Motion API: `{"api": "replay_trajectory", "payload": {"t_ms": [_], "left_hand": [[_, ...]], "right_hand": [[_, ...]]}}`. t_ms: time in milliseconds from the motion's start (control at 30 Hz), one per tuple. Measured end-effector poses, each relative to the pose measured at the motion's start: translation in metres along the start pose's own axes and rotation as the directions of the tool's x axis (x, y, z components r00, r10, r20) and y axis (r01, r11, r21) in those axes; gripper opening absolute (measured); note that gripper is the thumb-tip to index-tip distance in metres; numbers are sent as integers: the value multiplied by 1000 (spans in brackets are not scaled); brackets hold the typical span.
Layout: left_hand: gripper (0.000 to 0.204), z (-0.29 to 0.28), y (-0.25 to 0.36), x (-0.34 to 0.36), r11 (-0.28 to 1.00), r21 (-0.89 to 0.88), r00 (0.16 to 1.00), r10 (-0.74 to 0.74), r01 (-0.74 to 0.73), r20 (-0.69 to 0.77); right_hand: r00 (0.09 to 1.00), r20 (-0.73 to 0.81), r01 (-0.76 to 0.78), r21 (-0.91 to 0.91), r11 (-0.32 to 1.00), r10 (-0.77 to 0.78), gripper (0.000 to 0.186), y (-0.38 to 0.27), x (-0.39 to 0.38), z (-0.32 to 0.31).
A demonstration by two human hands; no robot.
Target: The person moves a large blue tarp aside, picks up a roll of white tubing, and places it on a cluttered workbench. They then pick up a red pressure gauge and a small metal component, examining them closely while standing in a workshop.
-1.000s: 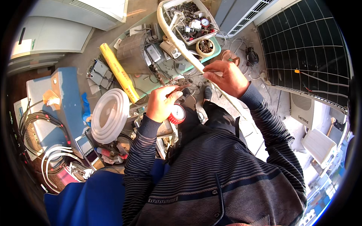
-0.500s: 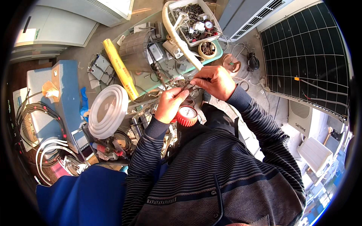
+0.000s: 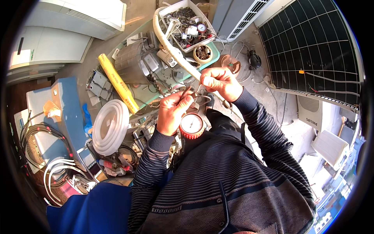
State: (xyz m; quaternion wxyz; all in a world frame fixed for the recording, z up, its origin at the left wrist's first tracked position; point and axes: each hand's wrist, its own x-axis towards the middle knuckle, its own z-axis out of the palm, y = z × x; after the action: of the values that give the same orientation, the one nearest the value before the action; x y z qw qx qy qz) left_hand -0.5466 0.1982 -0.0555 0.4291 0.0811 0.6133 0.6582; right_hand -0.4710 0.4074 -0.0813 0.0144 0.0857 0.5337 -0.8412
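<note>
My left hand (image 3: pixel 172 114) is closed, with thumb and fingers pinching a thin dark cable (image 3: pixel 187 93). A thin loop (image 3: pixel 203 97) curves out beside its fingertips toward the right hand. Just below the left hand is a round gauge (image 3: pixel 192 124) with a red ridged rim and white dial; whether that hand supports it is hidden. My right hand (image 3: pixel 223 83) is apart from the left, up and to the right, its thumb pressed against curled fingers. What it pinches, if anything, I cannot make out. Behind its fingertips runs a thick cream hose (image 3: pixel 175 52).
A glass-topped table (image 3: pixel 213 58) bears a white bin (image 3: pixel 187 46) of small parts, a bowl (image 3: pixel 202 54) and a yellow roll (image 3: pixel 117 82). A coiled white tube (image 3: pixel 110 126) stands at left. A black-finned condenser unit (image 3: pixel 311 46) is at right.
My hands have drawn apart: the right one has moved away from the left fingertips. The gauge's dial now faces up more fully. The view has shifted slightly.
</note>
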Motion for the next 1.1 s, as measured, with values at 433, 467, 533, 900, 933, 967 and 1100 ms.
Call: {"api": "replay_trajectory", "payload": {"t_ms": [433, 467, 533, 900, 933, 967, 1100], "left_hand": [[23, -33, -22, 23, 933, 358, 996, 55, -24, -77], [25, -34, -24, 23, 952, 307, 995, 21, 8, -93], [25, -31, -23, 17, 993, 116, 996, 13, -2, -90], [20, -29, -3, 19, 975, 150, 982, 174, -161, -74], [19, -39, -6, 14, 998, 46, 989, 44, -38, -144], [19, -53, -19, 17, 998, -60, 976, -19, 6, -218], [25, -102, -62, 17, 886, -452, 931, -244, 101, -271]], "right_hand": [[988, 15, 131, -593, 795, -151, 22, -15, 6, 14], [921, 226, 318, -908, 274, -317, 16, -26, 4, 28], [922, 210, 308, -906, 289, -326, 15, -42, 7, 39], [961, -270, -134, -631, 764, -55, 25, 51, 22, -25], [945, -311, -104, -587, 803, -105, 24, 44, 20, -32], [924, -365, -112, -544, 832, -114, 24, 36, 19, -38], [891, -432, -116, -509, 853, -137, 24, 34, 3, -67]]}}
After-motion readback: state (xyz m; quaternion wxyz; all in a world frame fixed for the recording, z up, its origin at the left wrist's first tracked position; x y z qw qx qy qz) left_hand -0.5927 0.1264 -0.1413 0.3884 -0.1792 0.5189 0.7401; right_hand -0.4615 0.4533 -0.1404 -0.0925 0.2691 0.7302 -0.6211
